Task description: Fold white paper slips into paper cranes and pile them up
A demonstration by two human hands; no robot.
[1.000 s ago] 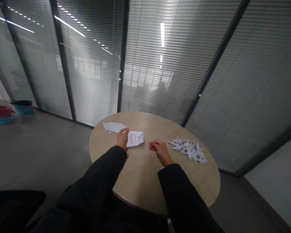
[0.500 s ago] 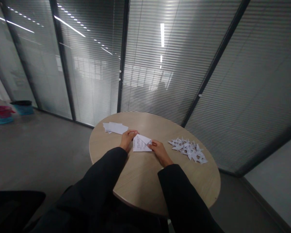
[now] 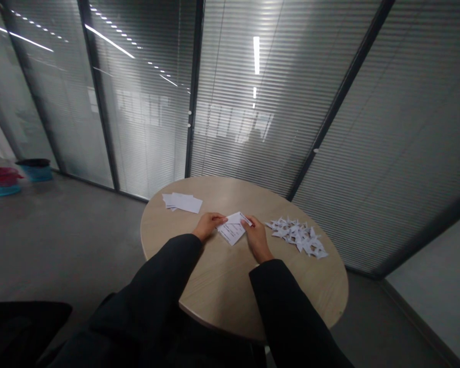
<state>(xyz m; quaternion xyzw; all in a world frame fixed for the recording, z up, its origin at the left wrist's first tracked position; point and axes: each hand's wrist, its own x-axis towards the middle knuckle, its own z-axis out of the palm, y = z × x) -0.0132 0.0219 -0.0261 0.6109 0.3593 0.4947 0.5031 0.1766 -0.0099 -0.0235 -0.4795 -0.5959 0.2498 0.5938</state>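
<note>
A white printed paper sheet sits over the middle of the round wooden table, partly folded. My left hand pinches its left edge. My right hand grips its right edge, with the fingers curled over the top corner. Both sleeves are black. A small stack of flat white sheets lies on the table's far left, beyond my left hand. A heap of several small folded paper shapes lies to the right of my right hand.
Glass partitions with closed blinds and dark frames stand right behind the table. Coloured tubs sit on the grey floor at far left. A dark seat shows at the lower left.
My left hand has brought the sheet from beside the stack to the table's middle. My right hand has taken hold of its right edge. The sheet is now turned and partly folded.
</note>
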